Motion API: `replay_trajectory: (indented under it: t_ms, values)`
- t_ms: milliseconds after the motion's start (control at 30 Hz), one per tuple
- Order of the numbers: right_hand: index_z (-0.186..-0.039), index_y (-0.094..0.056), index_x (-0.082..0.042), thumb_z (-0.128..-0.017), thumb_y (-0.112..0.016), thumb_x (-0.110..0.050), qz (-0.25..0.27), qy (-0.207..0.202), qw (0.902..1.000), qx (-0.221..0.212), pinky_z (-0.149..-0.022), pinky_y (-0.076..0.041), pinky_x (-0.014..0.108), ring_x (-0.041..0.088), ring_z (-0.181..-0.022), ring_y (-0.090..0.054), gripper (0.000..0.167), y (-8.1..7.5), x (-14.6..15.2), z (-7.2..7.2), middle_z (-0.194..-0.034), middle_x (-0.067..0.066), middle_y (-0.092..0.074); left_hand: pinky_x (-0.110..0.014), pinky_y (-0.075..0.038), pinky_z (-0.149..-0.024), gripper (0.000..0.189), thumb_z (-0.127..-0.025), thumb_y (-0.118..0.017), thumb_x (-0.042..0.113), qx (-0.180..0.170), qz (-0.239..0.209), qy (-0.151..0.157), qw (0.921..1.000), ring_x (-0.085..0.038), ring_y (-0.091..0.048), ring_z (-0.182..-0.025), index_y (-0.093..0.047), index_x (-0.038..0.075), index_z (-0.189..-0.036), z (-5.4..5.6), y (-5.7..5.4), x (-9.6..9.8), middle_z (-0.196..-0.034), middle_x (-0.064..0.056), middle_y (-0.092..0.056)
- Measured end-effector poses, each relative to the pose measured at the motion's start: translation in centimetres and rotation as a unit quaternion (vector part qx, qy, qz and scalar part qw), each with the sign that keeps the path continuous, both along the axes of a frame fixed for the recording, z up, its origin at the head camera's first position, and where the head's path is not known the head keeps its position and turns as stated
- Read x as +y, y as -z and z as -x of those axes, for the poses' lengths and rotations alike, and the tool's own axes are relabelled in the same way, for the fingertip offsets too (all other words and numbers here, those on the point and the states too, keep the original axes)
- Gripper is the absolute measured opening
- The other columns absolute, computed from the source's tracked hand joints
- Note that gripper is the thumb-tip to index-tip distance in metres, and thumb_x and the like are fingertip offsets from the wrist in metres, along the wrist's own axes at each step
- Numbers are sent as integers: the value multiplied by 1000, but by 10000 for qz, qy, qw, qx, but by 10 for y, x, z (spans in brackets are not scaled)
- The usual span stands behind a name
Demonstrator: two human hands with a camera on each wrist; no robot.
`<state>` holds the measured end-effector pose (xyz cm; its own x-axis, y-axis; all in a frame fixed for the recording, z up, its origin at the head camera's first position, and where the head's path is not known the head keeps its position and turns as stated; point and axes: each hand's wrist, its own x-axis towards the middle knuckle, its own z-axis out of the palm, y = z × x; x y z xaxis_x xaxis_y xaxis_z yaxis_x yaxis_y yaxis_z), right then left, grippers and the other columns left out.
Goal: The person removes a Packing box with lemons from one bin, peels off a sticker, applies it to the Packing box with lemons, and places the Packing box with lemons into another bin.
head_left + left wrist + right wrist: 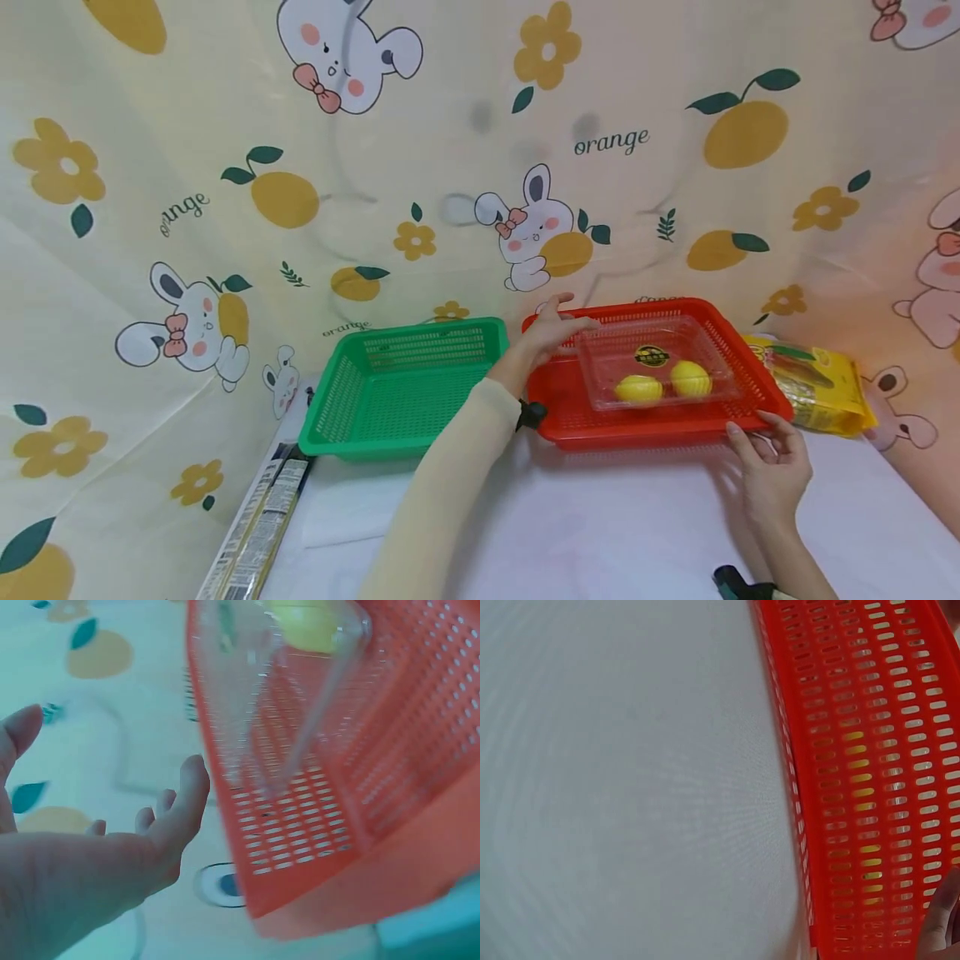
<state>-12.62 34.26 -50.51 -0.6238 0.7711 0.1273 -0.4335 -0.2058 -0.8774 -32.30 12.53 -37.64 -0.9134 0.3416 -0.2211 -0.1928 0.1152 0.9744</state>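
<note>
A red plastic basket (615,429) with slotted walls stands at the right. In it sits a clear plastic box (600,342) with a dark label and two yellow, lemon-like pieces (691,379). My left hand (551,333) is over the basket's back left corner, fingers extended; in the left wrist view the hand (112,855) shows beside the rim, holding nothing. At the front right corner, my right hand (776,471) grips the rim, thumb against the outer wall. Only some fingers of that hand (939,919) show in the right wrist view.
Left of the red basket stands a green basket (405,408). A yellow package (821,387) lies behind the right corner, and long silvery packets (266,521) lie along the table's left edge. A printed cloth (450,167) hangs close behind both baskets.
</note>
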Motion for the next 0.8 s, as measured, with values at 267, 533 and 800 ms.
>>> replay_trajectory:
  t_ms: [267,533,800]
  values:
    - [-124,-59,3,-84,-71,12,52,11,10000,0,-65,-57,17,8,-79,-69,43,-2,0,0,-106,10,-57,-44,-59,-86,67,-85,-80,15,366,-284,487,9977,-20,-60,-107,-47,28,-142,-33,-29,-34,-124,-2,-56]
    - [-121,-60,5,-81,-71,16,337,37,9991,236,-63,-57,19,10,-75,-70,42,-4,2,2,-100,10,-57,-35,-59,-85,59,-89,-75,12,1554,-61,1214,9803,-20,-55,-117,-49,18,-141,-79,-27,-76,-131,-4,-54]
    - [-117,-62,2,-80,-70,18,517,5,9983,253,-62,-58,21,11,-73,-70,41,-3,-1,2,-97,10,-59,-23,-56,-81,47,-84,-78,16,3381,2249,875,9097,-20,-48,-119,-62,13,-128,-122,1,-114,-127,-3,-52]
